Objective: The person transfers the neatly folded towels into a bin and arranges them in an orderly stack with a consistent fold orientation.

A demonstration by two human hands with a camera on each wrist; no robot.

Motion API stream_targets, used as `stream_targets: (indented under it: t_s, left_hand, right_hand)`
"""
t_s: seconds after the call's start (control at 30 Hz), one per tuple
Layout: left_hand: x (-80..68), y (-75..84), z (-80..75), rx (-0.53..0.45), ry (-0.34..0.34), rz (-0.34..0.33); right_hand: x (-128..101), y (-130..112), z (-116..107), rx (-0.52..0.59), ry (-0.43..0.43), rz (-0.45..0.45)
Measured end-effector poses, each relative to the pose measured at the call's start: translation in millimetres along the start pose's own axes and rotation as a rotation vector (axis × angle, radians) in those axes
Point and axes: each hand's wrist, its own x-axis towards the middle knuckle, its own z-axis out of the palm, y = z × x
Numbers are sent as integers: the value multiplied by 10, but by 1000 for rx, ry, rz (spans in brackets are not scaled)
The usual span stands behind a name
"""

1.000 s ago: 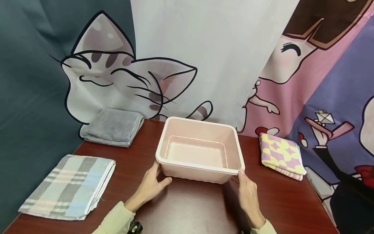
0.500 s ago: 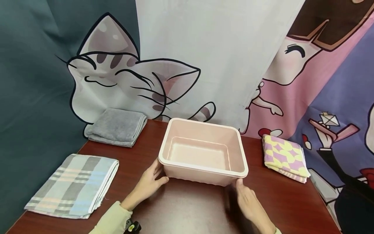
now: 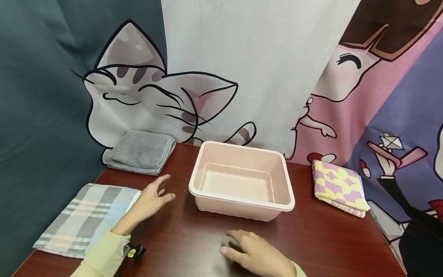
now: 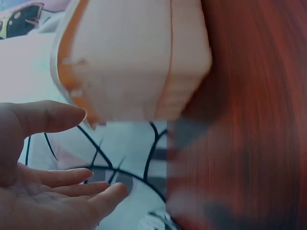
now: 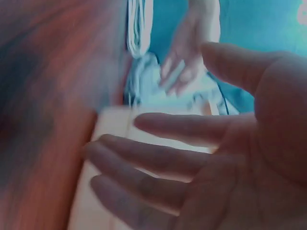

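An empty pale pink plastic tub [image 3: 242, 180] stands on the dark red table [image 3: 328, 238], near the middle. My left hand [image 3: 152, 198] hovers to the left of the tub with fingers spread, holding nothing, close to a folded plaid towel [image 3: 84, 217]. My right hand [image 3: 252, 252] is low over the table in front of the tub, fingers loosely extended and empty. The left wrist view shows my open left hand [image 4: 53, 177] below the blurred tub [image 4: 129, 57]. In the right wrist view my right hand [image 5: 192, 158] is spread, with the tub [image 5: 115, 129] behind it.
A folded grey towel [image 3: 140, 152] lies at the back left and a folded yellow and purple checked towel [image 3: 339, 186] at the right. A cartoon-printed cloth backdrop [image 3: 242, 69] hangs right behind the table. The table's front edge is near my arms.
Both hands let go of the tub's front corners. The left hand moved left toward the plaid towel; the right hand drew back and left over the table. The tub stays put.
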Motion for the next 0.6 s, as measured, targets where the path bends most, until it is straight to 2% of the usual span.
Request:
stream_targets:
  t_s: [0.13, 0.23, 0.3, 0.4, 0.5, 0.6]
  left_hand:
    - [59, -35, -169, 70, 53, -26]
    - [91, -73, -293, 129, 85, -43]
    - [109, -94, -375, 160, 95, -51]
    - [129, -96, -493, 163, 79, -56]
    - [146, -44, -603, 205, 64, -84]
    - [169, 5, -715, 293, 44, -111]
  right_hand:
    - [253, -142, 144, -33, 61, -130]
    - [438, -211, 227, -25, 127, -187]
    - [555, -256, 256, 30, 167, -202]
    - [731, -338, 279, 177, 207, -235]
    - [891, -437, 301, 309, 207, -283]
    - [1027, -549, 352, 342, 214, -317]
